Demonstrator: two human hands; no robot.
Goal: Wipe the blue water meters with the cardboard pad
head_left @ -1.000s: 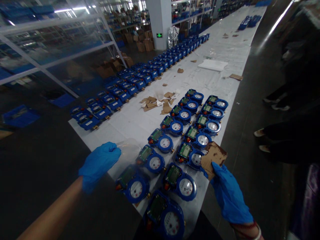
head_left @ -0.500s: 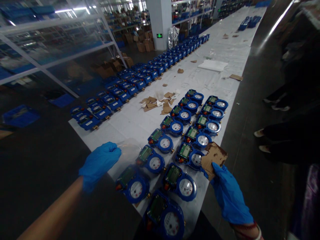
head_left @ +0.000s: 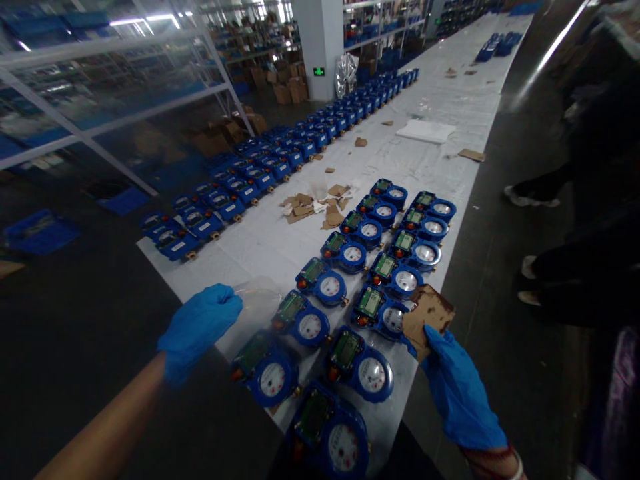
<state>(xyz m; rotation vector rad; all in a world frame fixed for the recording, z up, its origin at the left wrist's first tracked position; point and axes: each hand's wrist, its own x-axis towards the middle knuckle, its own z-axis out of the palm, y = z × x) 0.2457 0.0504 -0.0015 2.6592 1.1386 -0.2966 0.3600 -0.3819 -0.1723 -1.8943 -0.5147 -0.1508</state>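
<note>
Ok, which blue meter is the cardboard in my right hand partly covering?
The meter just left of the cardboard piece in your right hand: the cardboard covers its dial's right rim and overlaps no other.

Both hands wear thin blue rubbery gloves, matt and slightly creased: the left hand (head_left: 200, 327) pinches a clear, glossy plastic bag (head_left: 257, 297), the right hand (head_left: 457, 393) a scrap of brown cardboard (head_left: 427, 312), rough, torn at the edges. The water meters (head_left: 353, 253) have glossy blue painted bodies, shiny glass dial faces and brass-coloured metal fittings. They lie on a white sheet (head_left: 260, 243), smooth and faintly sheened
</note>
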